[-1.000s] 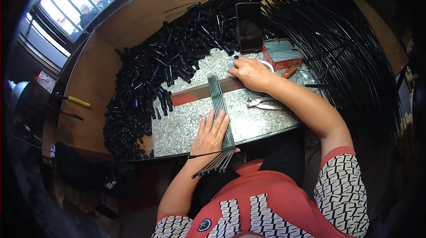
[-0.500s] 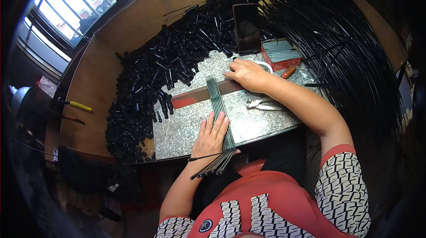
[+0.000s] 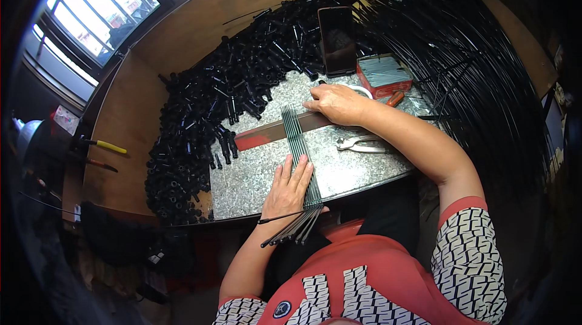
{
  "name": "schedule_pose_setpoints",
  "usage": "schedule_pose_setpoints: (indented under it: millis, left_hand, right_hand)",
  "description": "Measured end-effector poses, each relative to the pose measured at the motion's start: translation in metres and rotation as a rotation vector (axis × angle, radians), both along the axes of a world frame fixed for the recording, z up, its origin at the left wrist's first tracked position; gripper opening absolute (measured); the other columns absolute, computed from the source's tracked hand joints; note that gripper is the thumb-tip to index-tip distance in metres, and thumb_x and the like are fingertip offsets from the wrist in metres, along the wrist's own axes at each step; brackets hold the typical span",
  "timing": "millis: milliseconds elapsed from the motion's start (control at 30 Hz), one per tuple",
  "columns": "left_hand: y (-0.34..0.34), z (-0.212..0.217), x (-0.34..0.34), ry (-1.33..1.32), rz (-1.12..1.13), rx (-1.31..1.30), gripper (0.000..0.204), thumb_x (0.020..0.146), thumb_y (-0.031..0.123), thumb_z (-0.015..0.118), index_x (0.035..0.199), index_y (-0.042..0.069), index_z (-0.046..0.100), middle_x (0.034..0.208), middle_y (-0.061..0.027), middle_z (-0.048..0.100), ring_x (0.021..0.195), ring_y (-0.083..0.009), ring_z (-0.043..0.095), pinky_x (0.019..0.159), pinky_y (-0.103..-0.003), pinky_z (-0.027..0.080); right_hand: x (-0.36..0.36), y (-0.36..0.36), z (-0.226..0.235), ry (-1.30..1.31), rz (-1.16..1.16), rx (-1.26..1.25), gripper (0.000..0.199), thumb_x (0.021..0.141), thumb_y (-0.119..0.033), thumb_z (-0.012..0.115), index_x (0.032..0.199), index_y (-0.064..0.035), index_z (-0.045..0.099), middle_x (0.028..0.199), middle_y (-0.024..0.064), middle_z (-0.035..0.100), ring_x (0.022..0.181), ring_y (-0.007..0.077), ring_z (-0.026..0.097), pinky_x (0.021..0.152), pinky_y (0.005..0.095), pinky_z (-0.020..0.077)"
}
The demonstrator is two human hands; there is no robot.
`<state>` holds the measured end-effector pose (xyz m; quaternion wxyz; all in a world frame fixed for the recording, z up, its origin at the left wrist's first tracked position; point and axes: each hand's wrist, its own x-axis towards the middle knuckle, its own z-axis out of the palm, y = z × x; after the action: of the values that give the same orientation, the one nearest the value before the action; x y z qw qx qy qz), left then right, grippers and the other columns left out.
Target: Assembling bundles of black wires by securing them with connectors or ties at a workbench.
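Note:
A row of thin dark rods lies side by side across a speckled stone slab, their near ends sticking out past the front edge. My left hand rests flat on the rods near that edge, fingers spread. My right hand presses down on a reddish-brown wooden bar that lies crosswise over the rods' far ends. Neither hand grips anything.
A big heap of short black tubes covers the wooden table to the left and back. Metal pliers lie right of the rods. A dark phone, a red box and a large bundle of long black rods sit at the back right.

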<state>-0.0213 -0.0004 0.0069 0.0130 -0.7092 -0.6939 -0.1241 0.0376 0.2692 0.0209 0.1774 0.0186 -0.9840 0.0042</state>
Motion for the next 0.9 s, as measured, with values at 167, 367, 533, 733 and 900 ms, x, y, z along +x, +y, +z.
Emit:
schedule_pose_setpoints:
  millis: [167, 367, 533, 733, 900]
  left_hand:
    - [0.001, 0.001, 0.001, -0.02, 0.004, -0.011, 0.092, 0.074, 0.057, 0.064, 0.137, -0.004, 0.035, 0.144, -0.0209, 0.032, 0.135, -0.0438, 0.024, 0.107, -0.054, 0.024]
    - [0.0, 0.003, 0.001, -0.025, 0.006, -0.012, 0.092, 0.074, 0.056, 0.065, 0.137, -0.003, 0.035, 0.145, -0.0203, 0.032, 0.135, -0.0438, 0.024, 0.108, -0.054, 0.024]
    - [0.0, 0.003, 0.002, -0.027, 0.013, -0.023, 0.092, 0.074, 0.056, 0.065, 0.138, -0.003, 0.034, 0.145, -0.0196, 0.031, 0.135, -0.0433, 0.023, 0.108, -0.054, 0.023]
    - [-0.001, 0.003, 0.001, -0.035, 0.018, -0.025, 0.094, 0.073, 0.057, 0.065, 0.137, -0.003, 0.034, 0.145, -0.0206, 0.031, 0.136, -0.0427, 0.023, 0.109, -0.053, 0.023]
    - [0.0, 0.006, 0.002, -0.07, 0.025, -0.026, 0.096, 0.072, 0.057, 0.066, 0.137, -0.005, 0.032, 0.144, -0.0232, 0.03, 0.136, -0.043, 0.023, 0.109, -0.053, 0.023]
  right_hand:
    - [-0.001, 0.003, -0.001, 0.016, -0.018, 0.007, 0.031, 0.082, -0.009, 0.052, 0.111, -0.0103, 0.065, 0.09, 0.0098, 0.055, 0.091, 0.0263, 0.058, 0.077, 0.0369, 0.0482]
    - [-0.001, 0.004, 0.003, 0.022, 0.043, 0.028, 0.032, 0.083, -0.009, 0.051, 0.112, -0.0092, 0.064, 0.092, 0.0112, 0.055, 0.09, 0.0267, 0.058, 0.078, 0.0375, 0.0482]
    - [-0.005, -0.002, 0.006, -0.08, -0.015, 0.014, 0.033, 0.083, -0.01, 0.05, 0.113, -0.0092, 0.063, 0.091, 0.0106, 0.054, 0.094, 0.026, 0.057, 0.079, 0.0363, 0.0476]
    - [-0.007, 0.01, 0.003, 0.041, 0.065, 0.032, 0.034, 0.083, -0.01, 0.05, 0.115, -0.0103, 0.063, 0.093, 0.01, 0.054, 0.095, 0.0256, 0.057, 0.08, 0.0363, 0.0481]
    - [-0.009, 0.01, -0.002, 0.048, 0.078, -0.017, 0.033, 0.082, -0.009, 0.05, 0.112, -0.0099, 0.064, 0.093, 0.0096, 0.054, 0.094, 0.0251, 0.055, 0.079, 0.0354, 0.048]
